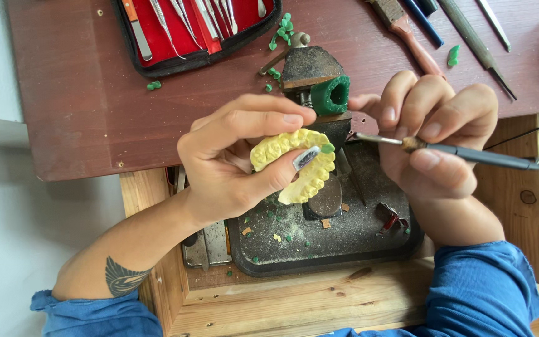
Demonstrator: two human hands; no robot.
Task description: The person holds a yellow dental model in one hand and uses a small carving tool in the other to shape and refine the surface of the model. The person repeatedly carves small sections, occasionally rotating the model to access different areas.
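Observation:
My left hand (235, 165) grips a yellow dental cast of a row of teeth (297, 163), thumb across its underside, fingers curled over its top. One tooth on the cast carries a small green wax blob (327, 148). My right hand (435, 134) pinches a thin grey-handled wax tool (469, 155), held level, its metal tip (360, 136) pointing left and close to the green blob. Just behind the cast a green wax block (332, 95) sits on a small wooden bench peg (310, 67).
A red-lined case of steel instruments (194, 28) lies open on the brown desk (70, 93) at the back. Files and handled tools (469, 31) lie at back right. Green wax crumbs dot the desk and the dark tray (307, 249) in the wooden drawer below.

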